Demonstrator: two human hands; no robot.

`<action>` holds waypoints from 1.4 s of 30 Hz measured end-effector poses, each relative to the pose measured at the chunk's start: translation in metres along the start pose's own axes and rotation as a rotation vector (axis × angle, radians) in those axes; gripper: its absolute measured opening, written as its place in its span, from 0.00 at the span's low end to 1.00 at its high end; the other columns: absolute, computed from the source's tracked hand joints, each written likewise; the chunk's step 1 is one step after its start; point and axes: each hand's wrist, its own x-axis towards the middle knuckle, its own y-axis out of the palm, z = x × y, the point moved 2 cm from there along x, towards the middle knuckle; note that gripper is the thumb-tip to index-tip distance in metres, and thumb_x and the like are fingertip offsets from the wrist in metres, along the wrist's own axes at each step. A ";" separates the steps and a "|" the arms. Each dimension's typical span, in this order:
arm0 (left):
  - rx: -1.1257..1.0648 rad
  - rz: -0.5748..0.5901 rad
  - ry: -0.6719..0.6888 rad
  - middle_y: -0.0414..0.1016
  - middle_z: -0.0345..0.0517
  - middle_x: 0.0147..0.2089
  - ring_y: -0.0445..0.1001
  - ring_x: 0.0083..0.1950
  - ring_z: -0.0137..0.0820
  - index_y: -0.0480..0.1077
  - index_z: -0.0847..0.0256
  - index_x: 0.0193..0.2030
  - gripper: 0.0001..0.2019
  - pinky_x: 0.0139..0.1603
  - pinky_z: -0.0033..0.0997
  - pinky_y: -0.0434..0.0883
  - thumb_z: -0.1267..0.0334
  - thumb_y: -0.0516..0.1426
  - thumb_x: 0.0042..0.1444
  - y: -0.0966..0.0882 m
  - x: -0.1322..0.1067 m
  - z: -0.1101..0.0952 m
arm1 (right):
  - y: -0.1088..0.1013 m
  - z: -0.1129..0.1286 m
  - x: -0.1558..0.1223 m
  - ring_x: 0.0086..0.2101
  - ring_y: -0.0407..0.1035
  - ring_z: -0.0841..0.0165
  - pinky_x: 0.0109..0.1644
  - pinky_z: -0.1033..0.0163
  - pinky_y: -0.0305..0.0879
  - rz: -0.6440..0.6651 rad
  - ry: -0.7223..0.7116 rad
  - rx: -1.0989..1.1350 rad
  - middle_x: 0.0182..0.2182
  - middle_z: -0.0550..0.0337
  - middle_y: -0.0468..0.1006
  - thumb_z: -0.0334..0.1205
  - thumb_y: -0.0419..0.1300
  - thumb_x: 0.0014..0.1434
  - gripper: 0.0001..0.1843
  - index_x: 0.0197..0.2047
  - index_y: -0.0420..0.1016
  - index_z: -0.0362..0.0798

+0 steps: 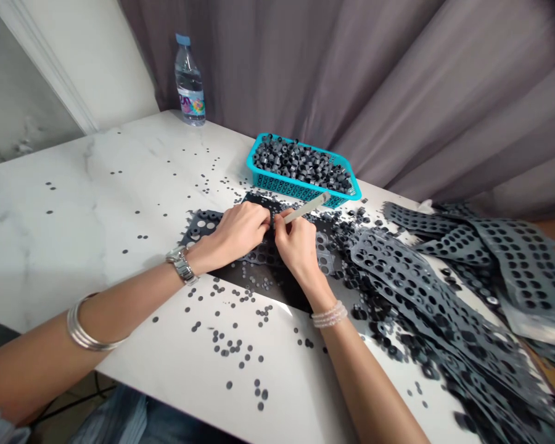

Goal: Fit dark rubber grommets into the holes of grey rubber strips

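My right hand (300, 243) is closed around a pale, pen-like stick (308, 207), which slants up to the right. Its lower end is hidden by my fingers. My left hand (243, 228) has its fingers pinched together right beside my right fingertips; what they hold cannot be made out. Beneath both hands is a grey rubber sheet (261, 254) with rows of round holes and some small black rings at its left end. This sheet lies on a flat black board (240, 275) on the white table (97, 228).
Behind my hands stands a turquoise basket (296, 183) full of black rubber rings. Punched grey sheets (407, 277) and loose black pieces pile up on the right. Small dark discs (231, 350) are scattered about. A water bottle (190, 86) stands at the back by the curtain (277, 68).
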 end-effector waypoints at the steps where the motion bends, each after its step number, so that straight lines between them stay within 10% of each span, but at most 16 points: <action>1: -0.093 -0.063 -0.036 0.70 0.44 0.25 0.64 0.27 0.30 0.77 0.61 0.31 0.08 0.31 0.31 0.58 0.67 0.56 0.55 -0.006 0.000 0.000 | 0.000 -0.001 0.001 0.21 0.65 0.67 0.30 0.64 0.53 -0.003 0.010 0.006 0.19 0.62 0.72 0.40 0.50 0.62 0.13 0.27 0.69 0.50; 6: -0.908 -0.363 -0.377 0.58 0.36 0.22 0.52 0.21 0.20 0.73 0.64 0.31 0.04 0.20 0.24 0.48 0.66 0.61 0.52 -0.039 0.006 0.019 | 0.000 -0.010 0.004 0.22 0.70 0.66 0.32 0.64 0.61 0.006 0.100 0.132 0.18 0.61 0.74 0.43 0.52 0.61 0.14 0.27 0.72 0.49; 12: -1.671 0.030 -0.663 0.67 0.43 0.28 0.56 0.21 0.16 0.68 0.66 0.29 0.05 0.15 0.16 0.51 0.74 0.60 0.54 -0.027 0.010 0.033 | -0.003 -0.022 0.002 0.24 0.73 0.63 0.32 0.62 0.67 -0.069 0.195 0.306 0.18 0.59 0.76 0.49 0.53 0.60 0.17 0.30 0.75 0.47; 19: -1.845 0.082 -0.776 0.75 0.56 0.37 0.68 0.28 0.20 0.70 0.67 0.33 0.05 0.16 0.12 0.58 0.77 0.55 0.57 -0.024 0.003 0.013 | -0.009 -0.033 0.001 0.18 0.70 0.65 0.27 0.62 0.69 -0.196 0.331 0.416 0.17 0.62 0.74 0.48 0.55 0.58 0.15 0.29 0.73 0.47; 29: -1.898 0.135 -0.776 0.77 0.61 0.46 0.73 0.33 0.23 0.72 0.68 0.35 0.01 0.19 0.14 0.64 0.74 0.58 0.57 -0.022 -0.002 0.007 | -0.013 -0.035 0.002 0.16 0.69 0.66 0.23 0.63 0.69 -0.255 0.404 0.466 0.16 0.64 0.72 0.45 0.57 0.55 0.11 0.28 0.71 0.47; 33: -1.835 0.149 -0.746 0.75 0.52 0.35 0.69 0.29 0.20 0.72 0.66 0.31 0.03 0.18 0.14 0.60 0.71 0.60 0.56 -0.021 -0.003 0.007 | -0.013 -0.035 0.001 0.16 0.69 0.66 0.23 0.62 0.69 -0.251 0.401 0.459 0.15 0.64 0.72 0.45 0.56 0.55 0.11 0.28 0.72 0.47; 38: -1.213 0.055 -0.542 0.56 0.33 0.20 0.48 0.19 0.17 0.77 0.63 0.34 0.04 0.17 0.23 0.45 0.66 0.65 0.51 -0.009 0.001 0.005 | -0.012 -0.033 0.001 0.16 0.68 0.68 0.21 0.64 0.68 -0.308 0.408 0.485 0.17 0.63 0.71 0.47 0.55 0.56 0.13 0.30 0.72 0.46; 42: -0.746 0.072 -0.231 0.66 0.38 0.22 0.58 0.24 0.25 0.81 0.61 0.39 0.10 0.26 0.29 0.56 0.63 0.64 0.49 0.013 0.026 -0.024 | -0.037 -0.028 0.011 0.16 0.66 0.71 0.19 0.67 0.65 -0.597 0.300 0.491 0.19 0.65 0.71 0.49 0.54 0.58 0.13 0.32 0.69 0.47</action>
